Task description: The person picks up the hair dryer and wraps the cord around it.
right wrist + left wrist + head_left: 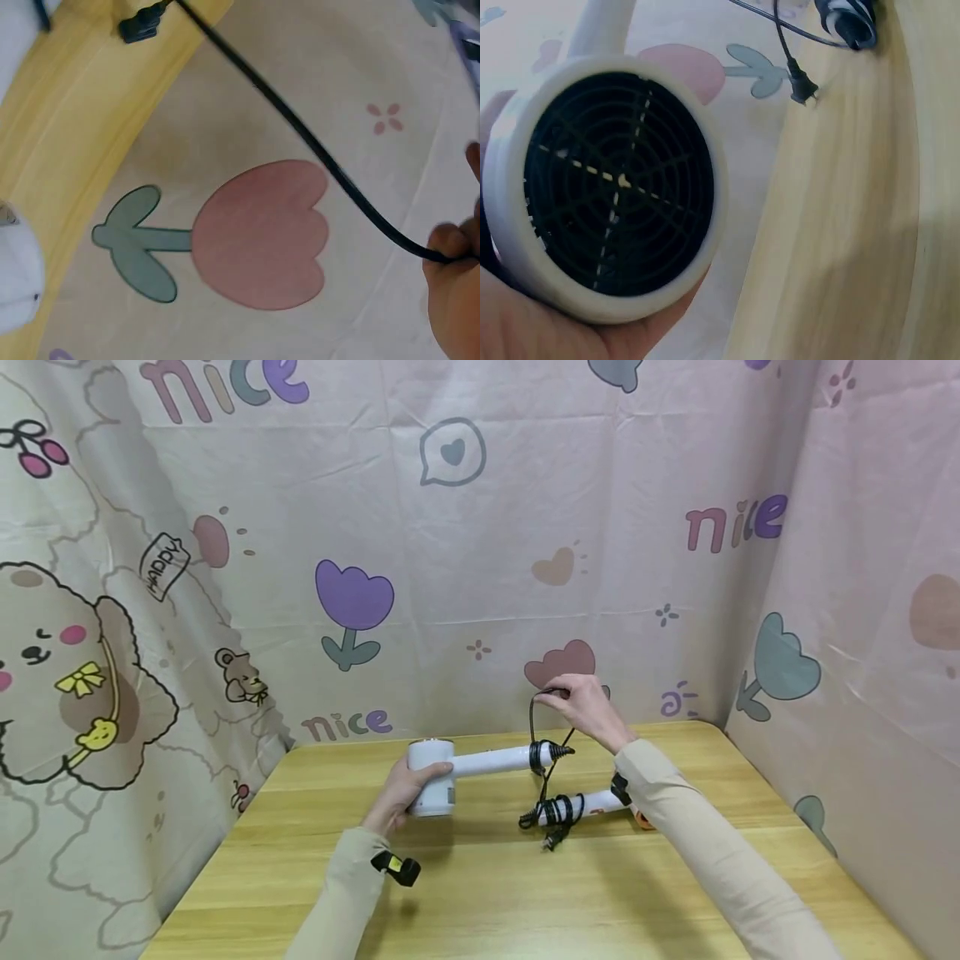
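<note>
My left hand [395, 795] grips the white barrel of a hair dryer [432, 793], raised over the table with its handle pointing right. Its round dark grille [622, 180] faces the left wrist view. Black cord is coiled round the handle's end. Above that end, my right hand [587, 703] pinches a loop of the black cord [300, 131], which runs taut in the right wrist view. A second white hair dryer [600, 802] lies on the table below, cord wound round its handle and its orange head partly hidden by the right sleeve. A black plug [802, 86] dangles.
The wooden table [480, 893] spreads beneath both hands. A printed curtain [480, 543] with flowers, bears and lettering hangs behind it and along both sides.
</note>
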`<state>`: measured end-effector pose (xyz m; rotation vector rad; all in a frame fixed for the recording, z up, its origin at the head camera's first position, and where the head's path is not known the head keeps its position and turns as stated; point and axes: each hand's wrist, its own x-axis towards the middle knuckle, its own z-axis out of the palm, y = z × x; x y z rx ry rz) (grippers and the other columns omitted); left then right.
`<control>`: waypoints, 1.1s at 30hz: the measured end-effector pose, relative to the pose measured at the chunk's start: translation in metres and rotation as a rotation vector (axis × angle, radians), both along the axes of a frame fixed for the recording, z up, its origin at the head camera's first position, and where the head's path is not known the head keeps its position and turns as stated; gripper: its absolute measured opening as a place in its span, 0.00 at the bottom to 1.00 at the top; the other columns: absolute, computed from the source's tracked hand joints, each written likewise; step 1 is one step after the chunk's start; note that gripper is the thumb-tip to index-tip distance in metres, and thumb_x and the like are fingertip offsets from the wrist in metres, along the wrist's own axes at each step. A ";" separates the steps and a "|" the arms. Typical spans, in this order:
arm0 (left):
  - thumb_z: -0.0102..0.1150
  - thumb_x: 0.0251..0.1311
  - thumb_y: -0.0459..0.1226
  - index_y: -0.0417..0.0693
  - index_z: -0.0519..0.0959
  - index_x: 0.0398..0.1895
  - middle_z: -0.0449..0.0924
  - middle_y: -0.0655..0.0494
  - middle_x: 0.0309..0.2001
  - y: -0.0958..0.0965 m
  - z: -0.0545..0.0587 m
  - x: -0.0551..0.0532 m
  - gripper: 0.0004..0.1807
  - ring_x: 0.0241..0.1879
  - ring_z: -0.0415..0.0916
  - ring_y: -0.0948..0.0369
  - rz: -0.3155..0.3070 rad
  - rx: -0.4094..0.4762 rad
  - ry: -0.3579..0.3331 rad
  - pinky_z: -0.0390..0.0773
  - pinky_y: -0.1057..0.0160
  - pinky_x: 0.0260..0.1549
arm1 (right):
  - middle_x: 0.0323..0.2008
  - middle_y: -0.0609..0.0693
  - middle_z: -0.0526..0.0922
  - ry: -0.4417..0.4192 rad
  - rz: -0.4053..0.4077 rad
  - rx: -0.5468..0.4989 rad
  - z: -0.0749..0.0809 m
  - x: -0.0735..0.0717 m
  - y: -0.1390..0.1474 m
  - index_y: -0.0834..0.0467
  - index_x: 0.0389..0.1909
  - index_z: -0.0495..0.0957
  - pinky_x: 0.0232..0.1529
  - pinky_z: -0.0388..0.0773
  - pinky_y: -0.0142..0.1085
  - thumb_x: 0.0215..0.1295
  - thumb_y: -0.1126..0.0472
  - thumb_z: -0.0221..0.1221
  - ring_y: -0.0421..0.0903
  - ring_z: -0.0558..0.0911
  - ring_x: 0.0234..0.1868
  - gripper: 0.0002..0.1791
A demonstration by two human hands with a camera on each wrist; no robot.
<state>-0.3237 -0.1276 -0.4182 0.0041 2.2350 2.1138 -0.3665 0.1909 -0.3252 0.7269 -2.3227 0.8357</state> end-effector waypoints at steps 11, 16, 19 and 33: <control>0.75 0.47 0.45 0.42 0.59 0.67 0.70 0.40 0.54 -0.011 0.001 0.002 0.46 0.40 0.78 0.53 0.130 -0.124 0.028 0.84 0.57 0.35 | 0.26 0.47 0.83 0.046 0.102 0.089 -0.003 0.009 -0.017 0.59 0.33 0.86 0.26 0.69 0.30 0.58 0.63 0.69 0.39 0.72 0.24 0.04; 0.75 0.46 0.49 0.43 0.56 0.68 0.70 0.41 0.55 -0.021 0.004 0.005 0.50 0.46 0.76 0.49 0.252 -0.257 0.072 0.83 0.56 0.40 | 0.30 0.50 0.87 0.056 0.104 0.122 -0.013 0.015 -0.033 0.60 0.35 0.86 0.31 0.79 0.31 0.60 0.64 0.67 0.41 0.81 0.29 0.04; 0.75 0.46 0.52 0.44 0.56 0.68 0.72 0.42 0.53 -0.030 0.005 0.007 0.51 0.48 0.75 0.48 0.350 -0.346 0.119 0.82 0.53 0.43 | 0.33 0.50 0.88 -0.037 0.104 0.081 -0.021 0.021 -0.048 0.60 0.39 0.86 0.32 0.80 0.31 0.65 0.62 0.63 0.40 0.82 0.30 0.06; 0.76 0.44 0.50 0.44 0.56 0.68 0.73 0.39 0.54 -0.067 0.020 0.011 0.52 0.49 0.74 0.44 0.597 -0.372 0.232 0.77 0.46 0.48 | 0.22 0.46 0.56 -1.029 0.497 -0.806 -0.026 0.040 -0.104 0.71 0.72 0.54 0.27 0.56 0.31 0.79 0.64 0.38 0.40 0.54 0.23 0.26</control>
